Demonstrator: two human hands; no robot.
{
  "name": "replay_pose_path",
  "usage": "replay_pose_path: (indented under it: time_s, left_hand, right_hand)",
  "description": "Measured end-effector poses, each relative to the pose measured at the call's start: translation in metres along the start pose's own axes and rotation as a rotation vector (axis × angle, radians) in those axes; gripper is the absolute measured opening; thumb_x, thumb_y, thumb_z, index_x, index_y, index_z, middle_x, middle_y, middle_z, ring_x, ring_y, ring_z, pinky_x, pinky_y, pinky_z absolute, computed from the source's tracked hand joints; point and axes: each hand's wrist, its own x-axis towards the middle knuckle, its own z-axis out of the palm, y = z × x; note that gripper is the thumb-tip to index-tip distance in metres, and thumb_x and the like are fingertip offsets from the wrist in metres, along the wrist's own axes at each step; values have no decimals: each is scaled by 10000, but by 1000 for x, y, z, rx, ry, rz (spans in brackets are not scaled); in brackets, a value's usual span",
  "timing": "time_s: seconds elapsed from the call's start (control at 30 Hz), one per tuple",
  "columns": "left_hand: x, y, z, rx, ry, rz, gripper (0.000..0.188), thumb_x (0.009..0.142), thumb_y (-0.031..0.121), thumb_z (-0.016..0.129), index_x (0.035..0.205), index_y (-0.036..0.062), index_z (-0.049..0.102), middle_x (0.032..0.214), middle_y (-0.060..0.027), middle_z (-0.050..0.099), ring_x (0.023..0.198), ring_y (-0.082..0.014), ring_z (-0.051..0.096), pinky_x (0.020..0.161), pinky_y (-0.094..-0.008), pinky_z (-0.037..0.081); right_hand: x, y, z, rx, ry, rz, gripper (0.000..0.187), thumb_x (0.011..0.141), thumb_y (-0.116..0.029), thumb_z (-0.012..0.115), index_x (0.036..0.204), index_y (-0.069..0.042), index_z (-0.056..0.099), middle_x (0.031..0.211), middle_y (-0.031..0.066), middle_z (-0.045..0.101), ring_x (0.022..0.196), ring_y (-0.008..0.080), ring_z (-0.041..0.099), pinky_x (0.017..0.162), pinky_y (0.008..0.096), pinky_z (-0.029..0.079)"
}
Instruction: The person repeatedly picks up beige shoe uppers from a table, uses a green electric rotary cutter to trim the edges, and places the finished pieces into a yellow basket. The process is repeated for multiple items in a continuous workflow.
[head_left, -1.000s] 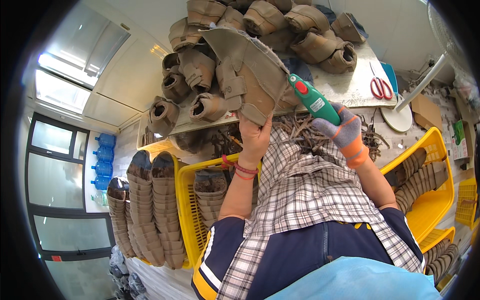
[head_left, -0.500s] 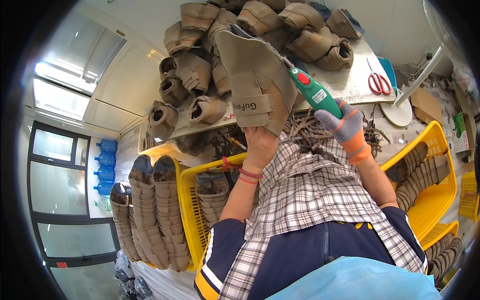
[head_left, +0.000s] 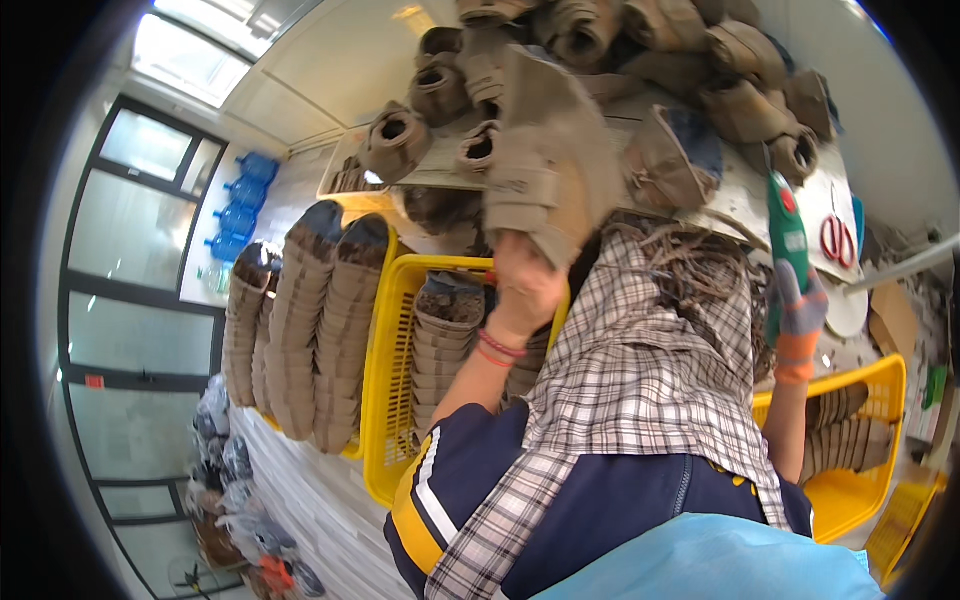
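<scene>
Boot-upper work at the bench, mid-batch by the look of it.
Big grey worktable (head_left: 740, 205) carries a pile of tan suede boot uppers (head_left: 600, 40), seemingly undone; yellow plastic crates (head_left: 385, 400) hold nested stacks, likely finished. Left hand (head_left: 525, 285), bare, fingers closed round the lower edge of one tan suede upper (head_left: 545, 160), raised over the table edge; small tan label patch low on it. Right hand (head_left: 798, 315), grey-orange glove, wrapped tight round a green handheld tool (head_left: 785, 235) near red-handled scissors (head_left: 838, 238).

I see a bare left hand (head_left: 525, 285) with red and pink wristbands (head_left: 493, 350), a right hand (head_left: 797, 310) in a grey glove with an orange cuff, navy trousers with yellow-white stripes (head_left: 425, 490), and a plaid apron (head_left: 640, 390).
</scene>
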Motion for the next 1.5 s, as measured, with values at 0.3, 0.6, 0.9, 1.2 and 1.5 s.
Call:
replay_pose_path:
  time_s: [0.3,0.6,0.9,1.2,1.5]
  left_hand:
    - [77,-235,-119,787,-71,-289,368,776,315,688,854,-44,691,925,-192,650,1003,-344,535,872,-416,448]
    - [112,-324,-67,790,-213,-423,499,728,344,757,1059,-10,636,1146,-151,575,1155,-329,470,987,-446,393]
    - [74,-321,-78,692,40,-418,248,777,205,710,937,30,640,1212,-137,532,1169,-338,457,973,-538,366]
    - [162,-318,-83,601,424,-19,193,785,145,671,928,20,636,1064,-169,611,1110,-408,495,964,-497,373]
    - [184,-333,20,567,-71,-552,545,853,169,543,1365,89,377,1445,-167,327,1369,-390,245,1092,-621,189]
  right_hand:
    - [-36,25,-29,-84,145,200,288,889,-319,656,959,-42,614,668,-23,517,543,56,449,486,216,344]
    - [-34,26,-33,-113,146,195,233,877,-264,685,952,-53,621,639,-29,523,512,48,464,456,210,352]
    - [-32,29,-40,-54,153,192,241,871,-255,690,962,-43,620,634,-24,518,498,58,463,449,217,349]
    - [-42,29,-44,-104,176,192,275,894,-324,650,913,-60,575,648,-31,488,538,52,448,480,213,331]
    - [-46,34,-51,-213,172,181,258,893,-304,654,903,-59,575,642,-31,497,541,57,450,486,221,327]
